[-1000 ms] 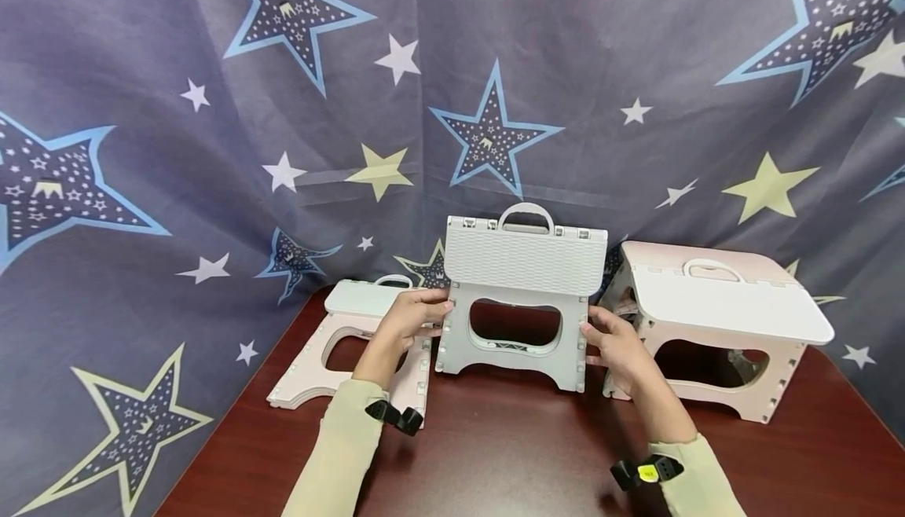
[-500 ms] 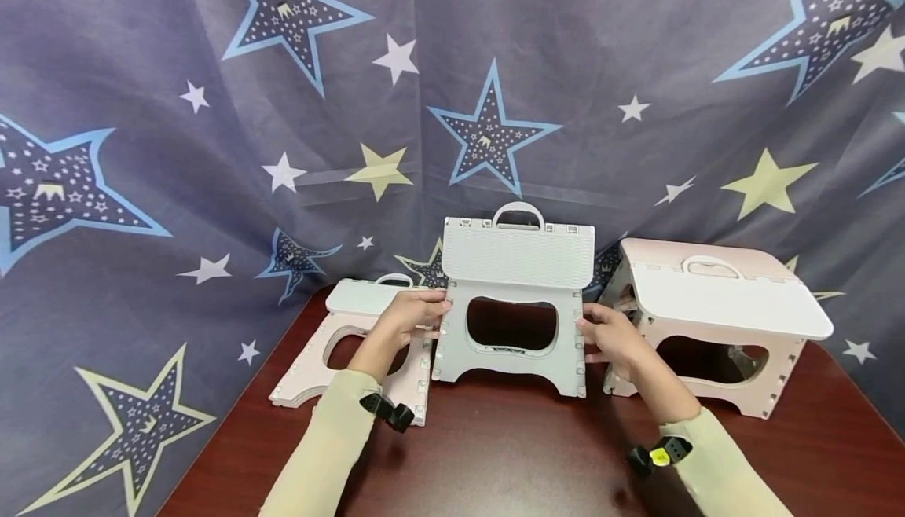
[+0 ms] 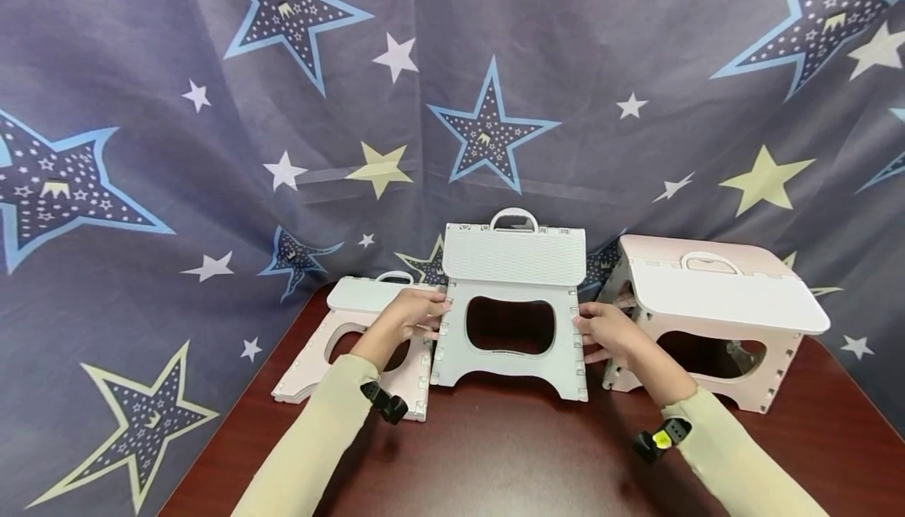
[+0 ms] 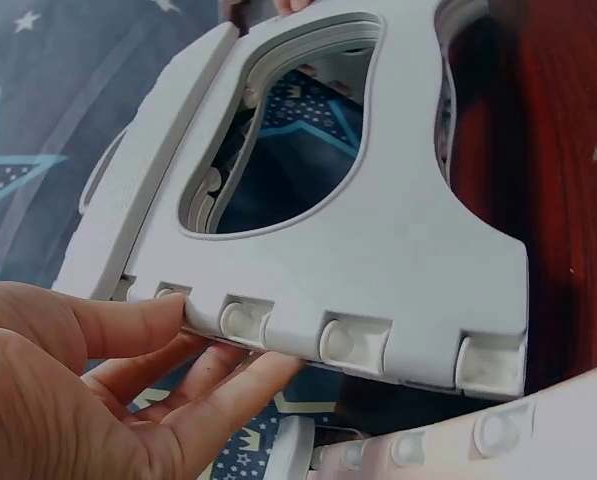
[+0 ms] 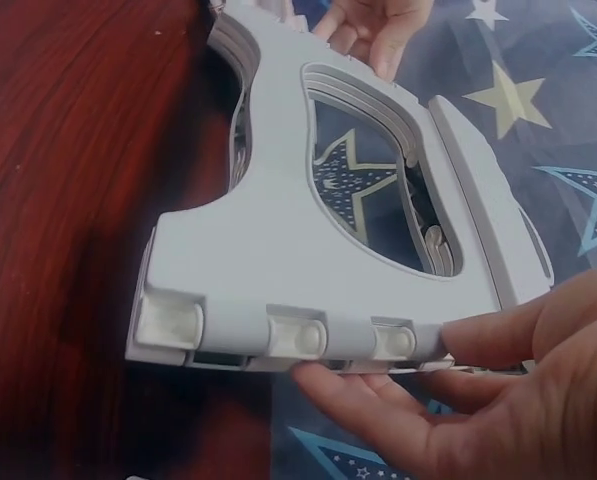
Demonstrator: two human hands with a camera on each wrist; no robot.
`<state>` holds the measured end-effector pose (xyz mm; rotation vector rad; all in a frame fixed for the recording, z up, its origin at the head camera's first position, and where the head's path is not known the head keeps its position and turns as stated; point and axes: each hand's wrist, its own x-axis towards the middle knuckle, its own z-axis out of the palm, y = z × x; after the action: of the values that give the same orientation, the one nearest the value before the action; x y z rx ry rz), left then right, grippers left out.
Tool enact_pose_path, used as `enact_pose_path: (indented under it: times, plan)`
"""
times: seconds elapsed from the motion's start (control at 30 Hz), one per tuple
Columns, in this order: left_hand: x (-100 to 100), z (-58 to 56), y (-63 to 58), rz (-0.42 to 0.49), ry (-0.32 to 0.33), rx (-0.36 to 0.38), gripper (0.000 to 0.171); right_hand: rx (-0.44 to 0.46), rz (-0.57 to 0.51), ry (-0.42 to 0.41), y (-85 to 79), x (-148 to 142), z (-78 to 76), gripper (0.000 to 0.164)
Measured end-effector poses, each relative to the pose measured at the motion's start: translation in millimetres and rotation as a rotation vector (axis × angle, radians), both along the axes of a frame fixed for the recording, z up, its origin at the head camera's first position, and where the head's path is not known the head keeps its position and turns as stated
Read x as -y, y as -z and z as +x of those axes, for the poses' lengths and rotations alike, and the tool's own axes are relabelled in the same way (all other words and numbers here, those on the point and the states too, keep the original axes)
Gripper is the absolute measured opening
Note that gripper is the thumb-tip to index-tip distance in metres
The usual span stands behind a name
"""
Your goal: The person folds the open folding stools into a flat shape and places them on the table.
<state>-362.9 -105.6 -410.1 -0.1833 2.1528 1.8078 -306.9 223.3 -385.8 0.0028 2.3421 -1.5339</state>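
A pale grey-white folding step stool (image 3: 514,256) stands folded nearly flat in the middle of the head view, its carry handle on top and an oval opening in its front panel. My left hand (image 3: 408,314) grips its left side edge; in the left wrist view the thumb of that hand (image 4: 88,390) lies on the hinged edge and the other fingers go behind. On the opposite edge my right hand (image 3: 610,332) holds on likewise, and the right wrist view shows that hand's (image 5: 498,390) thumb and fingers on either side of the layered panels.
To the left a pink folding stool (image 3: 304,368) with a pale top leans back, folded, close beside my left hand. An unfolded pink and white stool (image 3: 728,293) stands at the right. All are on a dark red-brown table (image 3: 495,454) before a star-patterned cloth (image 3: 566,22).
The grey-white stool has turned slightly, its upper right corner shifting left and its lower right corner coming nearer. My hands keep their grip on both edges.
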Motion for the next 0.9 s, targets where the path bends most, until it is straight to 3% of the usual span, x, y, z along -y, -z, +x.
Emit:
enact_pose_path:
  times: [0.27, 0.73, 0.87, 0.9]
  plan:
    - [-3, -3.0, 1.6, -0.030, 0.051, 0.042, 0.044, 0.073, 0.014, -0.016, 3.3, -2, -7.1, 0.050]
    - [-7, -4.5, 3.8, -0.085, 0.065, 0.089, 0.043, 0.140, 0.049, -0.015, 10.0, 1, -11.8, 0.047]
    - [-5, -11.2, 11.1, -0.098, 0.088, 0.092, 0.042, 0.148, 0.052, -0.014, 13.1, 2, -12.9, 0.046]
    - [-2, -21.0, 21.1, -0.095, 0.103, 0.088, 0.040, 0.151, 0.054, -0.012, 13.7, 3, -13.2, 0.045]
